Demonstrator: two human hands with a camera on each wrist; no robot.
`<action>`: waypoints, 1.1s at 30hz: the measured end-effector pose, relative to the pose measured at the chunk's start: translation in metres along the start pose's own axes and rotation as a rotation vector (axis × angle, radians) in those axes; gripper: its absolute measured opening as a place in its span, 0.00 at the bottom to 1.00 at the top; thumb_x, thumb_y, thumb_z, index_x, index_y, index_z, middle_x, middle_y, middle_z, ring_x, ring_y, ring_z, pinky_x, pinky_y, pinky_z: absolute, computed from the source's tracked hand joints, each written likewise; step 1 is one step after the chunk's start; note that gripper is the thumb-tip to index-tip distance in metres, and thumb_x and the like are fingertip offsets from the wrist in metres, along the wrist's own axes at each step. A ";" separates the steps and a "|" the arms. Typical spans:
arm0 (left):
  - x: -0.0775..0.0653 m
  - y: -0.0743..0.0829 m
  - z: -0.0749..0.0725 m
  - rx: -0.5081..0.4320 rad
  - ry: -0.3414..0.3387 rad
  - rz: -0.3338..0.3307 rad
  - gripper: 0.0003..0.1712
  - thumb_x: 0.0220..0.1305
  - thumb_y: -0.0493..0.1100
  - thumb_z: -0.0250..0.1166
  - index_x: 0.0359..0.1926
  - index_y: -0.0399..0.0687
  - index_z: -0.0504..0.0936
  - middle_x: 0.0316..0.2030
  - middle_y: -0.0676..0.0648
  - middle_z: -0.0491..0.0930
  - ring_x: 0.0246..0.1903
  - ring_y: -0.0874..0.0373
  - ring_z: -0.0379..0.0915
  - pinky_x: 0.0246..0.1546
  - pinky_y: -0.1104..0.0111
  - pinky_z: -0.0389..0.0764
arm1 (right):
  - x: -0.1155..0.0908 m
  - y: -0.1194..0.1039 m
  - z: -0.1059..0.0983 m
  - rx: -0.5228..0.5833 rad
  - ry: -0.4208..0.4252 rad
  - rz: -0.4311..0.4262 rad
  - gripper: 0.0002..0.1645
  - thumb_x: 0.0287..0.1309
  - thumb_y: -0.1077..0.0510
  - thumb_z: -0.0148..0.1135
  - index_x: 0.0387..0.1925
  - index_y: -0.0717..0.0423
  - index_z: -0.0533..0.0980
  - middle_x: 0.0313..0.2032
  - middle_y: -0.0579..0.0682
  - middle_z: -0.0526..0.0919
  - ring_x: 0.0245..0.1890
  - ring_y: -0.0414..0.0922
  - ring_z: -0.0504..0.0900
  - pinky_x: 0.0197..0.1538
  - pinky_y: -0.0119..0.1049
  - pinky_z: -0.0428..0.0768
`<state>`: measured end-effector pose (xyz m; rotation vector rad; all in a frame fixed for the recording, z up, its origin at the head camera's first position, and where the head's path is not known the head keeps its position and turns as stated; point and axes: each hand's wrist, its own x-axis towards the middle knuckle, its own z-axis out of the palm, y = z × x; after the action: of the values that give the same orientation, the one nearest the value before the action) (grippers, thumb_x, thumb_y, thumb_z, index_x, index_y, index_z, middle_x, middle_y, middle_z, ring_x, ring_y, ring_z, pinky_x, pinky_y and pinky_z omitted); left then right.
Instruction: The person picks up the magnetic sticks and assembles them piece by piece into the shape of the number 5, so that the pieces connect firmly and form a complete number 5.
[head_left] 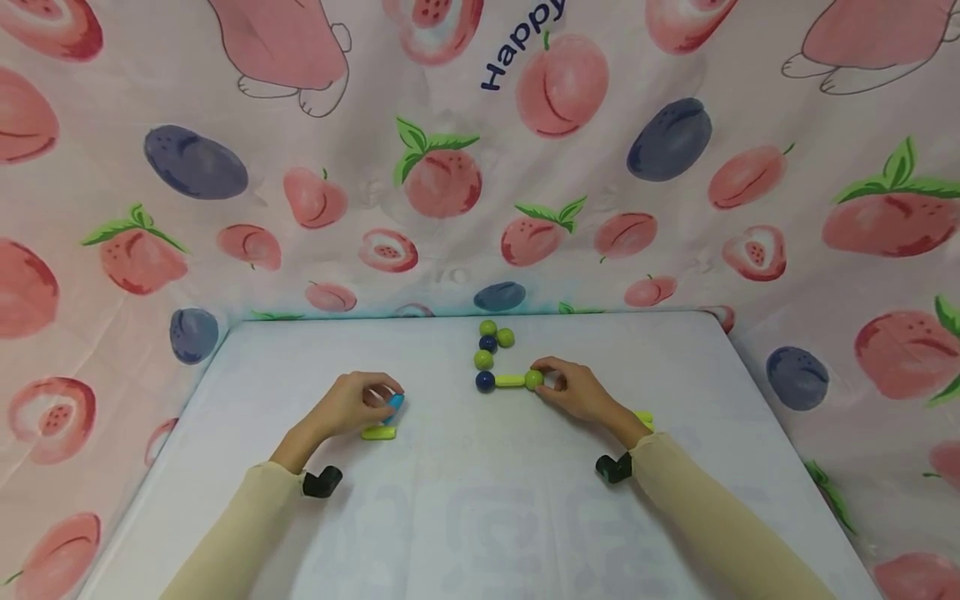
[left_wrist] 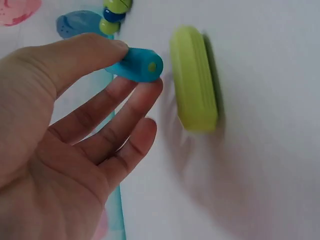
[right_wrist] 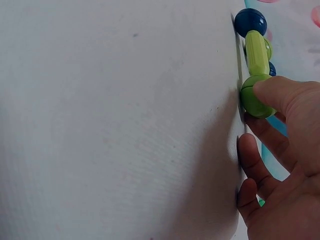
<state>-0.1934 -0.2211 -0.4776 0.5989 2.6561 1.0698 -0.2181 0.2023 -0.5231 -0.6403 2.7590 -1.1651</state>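
Landmark: glossy dark blue plastic-looking ball point(head_left: 485, 382) on the white-covered table point(head_left: 480, 533). A yellow-green ribbed plastic-looking rod point(head_left: 510, 381) is set end-on at its right; a glossy green plastic-looking ball point(head_left: 534, 380) is seated at the rod's other end, further right of the landmark. That green ball is pinched in the right hand's point(head_left: 573, 392) grip. Well left of the landmark, a short blue plastic-looking rod point(head_left: 396, 402) is pinched, tilted, in the left hand's point(head_left: 351, 406) grip, thumb against fingers. A loose yellow-green rod point(head_left: 378, 433) lies just beside it, on the landmark's near left. To the landmark's right, yellow-green material point(head_left: 645, 417) is mostly hidden by the right wrist point(head_left: 626, 427); piece count can't be told. Just beyond the landmark: three green balls and one dark blue ball point(head_left: 488, 343).

Step, as judged: chain extension, ball steadied, rod picked. Next move calls for the blue rod to be brought toward the landmark and aligned end-on with the steadied green ball.
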 end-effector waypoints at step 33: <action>0.040 0.048 0.060 -0.521 -0.067 0.004 0.20 0.65 0.36 0.72 0.58 0.42 0.84 0.51 0.37 0.83 0.44 0.49 0.86 0.45 0.55 0.84 | -0.001 0.001 0.001 0.010 0.015 -0.025 0.22 0.65 0.58 0.69 0.60 0.53 0.79 0.50 0.49 0.84 0.29 0.40 0.74 0.35 0.34 0.74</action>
<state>-0.1950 -0.1349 -0.4881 0.5139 2.1805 1.6254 -0.2172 0.2025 -0.5247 -0.6696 2.7635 -1.1932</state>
